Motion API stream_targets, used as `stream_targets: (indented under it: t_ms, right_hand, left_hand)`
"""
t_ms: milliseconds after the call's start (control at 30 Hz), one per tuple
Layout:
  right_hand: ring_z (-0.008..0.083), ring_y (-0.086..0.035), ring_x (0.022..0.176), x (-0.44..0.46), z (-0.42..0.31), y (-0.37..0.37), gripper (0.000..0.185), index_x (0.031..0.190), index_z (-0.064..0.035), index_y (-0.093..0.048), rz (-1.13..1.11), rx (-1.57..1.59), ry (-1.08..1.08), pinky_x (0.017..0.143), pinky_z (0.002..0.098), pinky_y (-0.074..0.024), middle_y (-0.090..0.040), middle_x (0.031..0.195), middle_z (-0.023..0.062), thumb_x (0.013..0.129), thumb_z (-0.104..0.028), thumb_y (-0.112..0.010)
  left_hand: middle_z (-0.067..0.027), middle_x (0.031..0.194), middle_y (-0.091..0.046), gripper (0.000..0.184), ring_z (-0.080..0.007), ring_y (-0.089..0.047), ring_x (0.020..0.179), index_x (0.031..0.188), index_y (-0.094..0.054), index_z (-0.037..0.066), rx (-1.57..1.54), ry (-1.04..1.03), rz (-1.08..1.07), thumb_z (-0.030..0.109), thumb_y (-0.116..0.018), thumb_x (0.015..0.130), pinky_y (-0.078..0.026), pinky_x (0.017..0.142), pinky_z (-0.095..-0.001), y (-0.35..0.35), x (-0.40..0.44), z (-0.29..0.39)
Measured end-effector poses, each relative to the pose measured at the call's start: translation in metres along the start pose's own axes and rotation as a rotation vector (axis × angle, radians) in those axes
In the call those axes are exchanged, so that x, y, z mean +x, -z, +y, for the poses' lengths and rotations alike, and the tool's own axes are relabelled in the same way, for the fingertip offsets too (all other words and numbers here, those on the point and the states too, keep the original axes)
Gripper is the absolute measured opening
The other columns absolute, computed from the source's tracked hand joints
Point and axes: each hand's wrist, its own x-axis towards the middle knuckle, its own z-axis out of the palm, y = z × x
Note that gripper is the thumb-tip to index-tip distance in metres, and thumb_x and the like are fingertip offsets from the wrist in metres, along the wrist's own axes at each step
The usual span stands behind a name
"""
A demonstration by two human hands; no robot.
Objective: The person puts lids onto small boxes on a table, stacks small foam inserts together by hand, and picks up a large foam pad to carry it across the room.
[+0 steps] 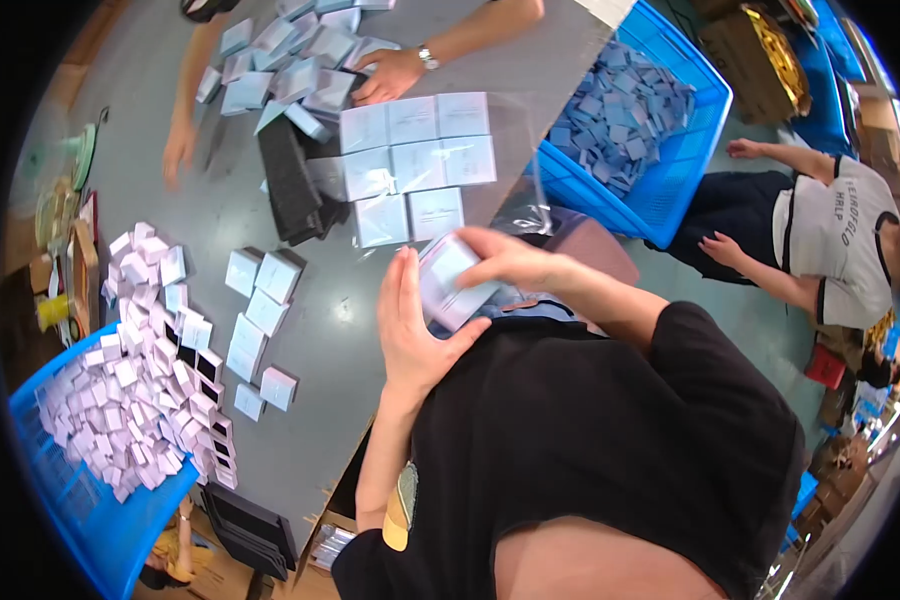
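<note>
Hands (413,338) holding box (444,272), lettered white shirt (842,262)

Thing in hand is a pale lilac-and-white boxy cardboard-looking pack (442,264), kinda blurry, so can't tell if it's one box or a few together. It's held up at a tilt about dead centre of the view, pale face toward the camera. Closest to it, around 12 o'clock, is a grid of flat whitish square boxes (417,165).
</note>
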Motion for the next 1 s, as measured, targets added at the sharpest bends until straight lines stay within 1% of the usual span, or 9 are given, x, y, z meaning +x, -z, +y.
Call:
stream_targets:
  t_ms: [67, 200, 267, 367, 500, 600, 700, 800, 1000]
  right_hand:
    - [0.0168, -0.06, 0.109, -0.046, -0.014, 0.05, 0.057, 0.127, 0.0013, -0.052, 0.159, 0.238, 0.161, 0.097, 0.0333, -0.0458, -0.062, 0.118, 0.0096, 0.075, -0.01, -0.073]
    - [0.0245, -0.061, 0.11, -0.097, 0.005, 0.175, 0.053, 0.125, 0.0038, -0.052, 0.553, 0.35, 0.342, 0.099, 0.0387, -0.0458, -0.062, 0.118, 0.0154, 0.079, -0.014, -0.07]
    - [0.0235, -0.059, 0.112, -0.092, 0.025, 0.21, 0.051, 0.125, 0.0028, -0.052, 0.714, 0.283, 0.22, 0.099, 0.0376, -0.0448, -0.061, 0.12, 0.014, 0.081, -0.017, -0.07]
    - [0.0218, -0.059, 0.111, -0.071, 0.032, 0.207, 0.052, 0.126, 0.0012, -0.052, 0.615, 0.316, 0.111, 0.097, 0.0354, -0.0456, -0.061, 0.12, 0.0113, 0.082, -0.02, -0.071]
    - [0.0136, -0.061, 0.093, -0.037, 0.039, 0.203, 0.039, 0.112, -0.002, -0.064, 0.427, 0.102, -0.176, 0.079, 0.027, -0.0467, -0.064, 0.104, 0.0053, 0.081, -0.024, -0.073]
    - [0.014, -0.063, 0.087, -0.017, 0.017, 0.186, 0.038, 0.109, -0.0029, -0.066, 0.26, 0.005, -0.32, 0.081, 0.0274, -0.0485, -0.066, 0.098, 0.004, 0.08, -0.026, -0.076]
    - [0.0114, -0.063, 0.086, 0.01, -0.008, 0.18, 0.037, 0.109, -0.0009, -0.064, 0.118, -0.225, -0.472, 0.082, 0.0281, -0.051, -0.066, 0.097, 0.0047, 0.083, -0.024, -0.074]
    - [0.0097, -0.061, 0.079, 0.028, -0.014, 0.181, 0.035, 0.104, -0.0012, -0.065, 0.058, -0.293, -0.551, 0.078, 0.0269, -0.0512, -0.064, 0.089, 0.0028, 0.081, -0.026, -0.076]
    - [0.0169, -0.065, 0.091, 0.027, 0.003, 0.168, 0.041, 0.115, 0.0007, -0.062, 0.163, -0.055, -0.432, 0.084, 0.0307, -0.051, -0.067, 0.104, 0.0083, 0.083, -0.021, -0.074]
  left_hand:
    - [-0.0182, 0.136, -0.049, 0.059, -0.0343, -0.051, 0.118, 0.133, -0.05, -0.001, -0.032, -0.15, 0.08, 0.011, -0.067, 0.079, -0.04, 0.098, -0.0431, -0.013, 0.026, 0.009]
    - [-0.0093, 0.124, -0.06, 0.039, -0.0252, -0.063, 0.081, 0.113, -0.062, 0.002, 0.231, -0.652, -0.331, 0.005, -0.062, 0.074, -0.047, 0.07, -0.0366, -0.096, 0.088, 0.014]
    - [-0.0114, 0.109, -0.066, 0.029, -0.0225, -0.065, 0.075, 0.103, -0.067, 0.004, 0.497, -0.72, -0.387, 0.008, -0.063, 0.074, -0.048, 0.066, -0.0361, -0.154, 0.095, 0.006]
    - [-0.0106, 0.091, -0.068, 0.017, -0.0215, -0.066, 0.074, 0.089, -0.07, 0.008, 0.911, -0.516, -0.784, 0.01, -0.064, 0.073, -0.047, 0.064, -0.0363, -0.186, 0.116, 0.015]
    - [-0.0057, 0.075, -0.063, 0.002, -0.0208, -0.065, 0.074, 0.074, -0.065, 0.011, 0.762, -0.612, -0.608, 0.012, -0.063, 0.075, -0.046, 0.063, -0.0345, -0.166, 0.108, 0.016]
    - [-0.0044, 0.072, -0.06, 0.005, -0.0213, -0.063, 0.071, 0.073, -0.063, 0.011, 0.664, -0.733, -0.423, 0.013, -0.061, 0.076, -0.046, 0.064, -0.0346, -0.167, 0.088, -0.002]
    - [-0.0038, 0.072, -0.057, 0.007, -0.0216, -0.061, 0.072, 0.071, -0.061, 0.01, 0.611, -0.722, -0.398, 0.014, -0.059, 0.076, -0.046, 0.066, -0.0348, -0.163, 0.086, -0.007]
    - [-0.0034, 0.074, -0.056, 0.007, -0.0211, -0.06, 0.073, 0.069, -0.06, 0.01, 0.531, -0.729, -0.286, 0.014, -0.06, 0.075, -0.046, 0.066, -0.0347, -0.163, 0.085, -0.01]
    - [-0.0032, 0.073, -0.055, 0.007, -0.0207, -0.06, 0.068, 0.068, -0.061, 0.012, 0.567, -0.686, -0.288, 0.014, -0.06, 0.074, -0.046, 0.062, -0.0348, -0.174, 0.07, -0.022]
